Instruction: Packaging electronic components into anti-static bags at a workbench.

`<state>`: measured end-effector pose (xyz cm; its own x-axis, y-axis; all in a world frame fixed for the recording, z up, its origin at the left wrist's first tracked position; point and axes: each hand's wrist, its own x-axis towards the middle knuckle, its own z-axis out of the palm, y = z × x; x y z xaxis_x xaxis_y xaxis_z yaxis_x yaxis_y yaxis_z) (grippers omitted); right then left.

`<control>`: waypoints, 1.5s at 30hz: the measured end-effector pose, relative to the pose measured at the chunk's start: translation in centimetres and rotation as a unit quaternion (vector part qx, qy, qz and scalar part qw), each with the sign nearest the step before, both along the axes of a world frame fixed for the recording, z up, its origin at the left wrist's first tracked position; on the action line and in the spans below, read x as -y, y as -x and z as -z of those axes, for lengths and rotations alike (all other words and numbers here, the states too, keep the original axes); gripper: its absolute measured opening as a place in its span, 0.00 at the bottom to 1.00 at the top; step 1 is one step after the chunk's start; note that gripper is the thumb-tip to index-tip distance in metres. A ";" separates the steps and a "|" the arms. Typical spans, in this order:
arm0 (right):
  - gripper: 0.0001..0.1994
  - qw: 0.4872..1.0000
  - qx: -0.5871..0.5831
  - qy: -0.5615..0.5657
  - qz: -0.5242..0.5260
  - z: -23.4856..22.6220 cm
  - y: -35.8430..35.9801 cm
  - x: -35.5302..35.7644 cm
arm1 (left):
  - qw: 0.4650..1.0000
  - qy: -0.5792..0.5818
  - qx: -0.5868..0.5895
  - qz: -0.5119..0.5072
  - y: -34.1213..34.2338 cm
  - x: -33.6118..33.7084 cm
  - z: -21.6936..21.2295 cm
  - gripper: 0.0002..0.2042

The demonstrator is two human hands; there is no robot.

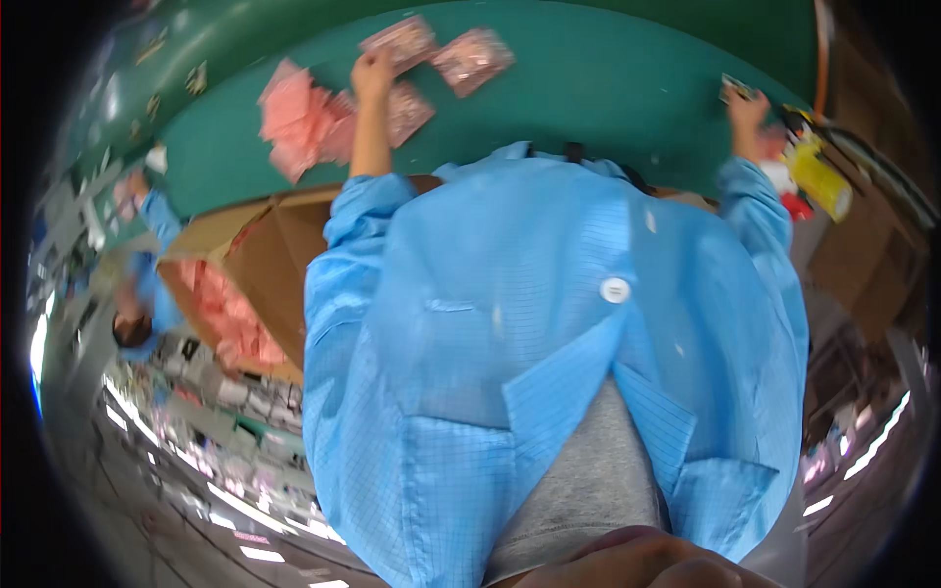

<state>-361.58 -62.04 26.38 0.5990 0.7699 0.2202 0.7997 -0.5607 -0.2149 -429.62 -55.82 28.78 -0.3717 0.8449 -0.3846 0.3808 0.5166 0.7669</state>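
Observation:
My left hand (372,76) is closed at the edge of a clear pink plastic bag (404,43) with small parts inside, its fingertips pinching the near corner. Another filled pink bag (472,61) lies just to the right, and one more (406,113) sits beside my wrist. A loose pile of flat pink bags (299,122) is left of that forearm. Far to the right, my right hand (747,108) grips a small flat piece (735,86), greenish with light and dark patches, perhaps a circuit board; blur hides its detail.
The green table mat (578,88) spreads under both hands. Below its near left edge stands an open cardboard box (279,245) with pink bags (230,314) in it. A yellow object (821,181) and red and white items lie past my right forearm. Another person (147,284) is at the left.

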 end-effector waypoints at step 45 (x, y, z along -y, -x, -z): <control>0.36 0.929 -0.146 -0.006 -0.341 -0.1 22.5 10.0 | 0.931 -0.070 0.030 0.357 -13.1 13.2 -3.9 0.15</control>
<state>-384.08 -72.01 26.49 0.0092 0.9908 0.1353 0.8744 0.0577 -0.4818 -416.53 -68.98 32.67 0.3230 0.9115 -0.2548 0.5430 0.0420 0.8387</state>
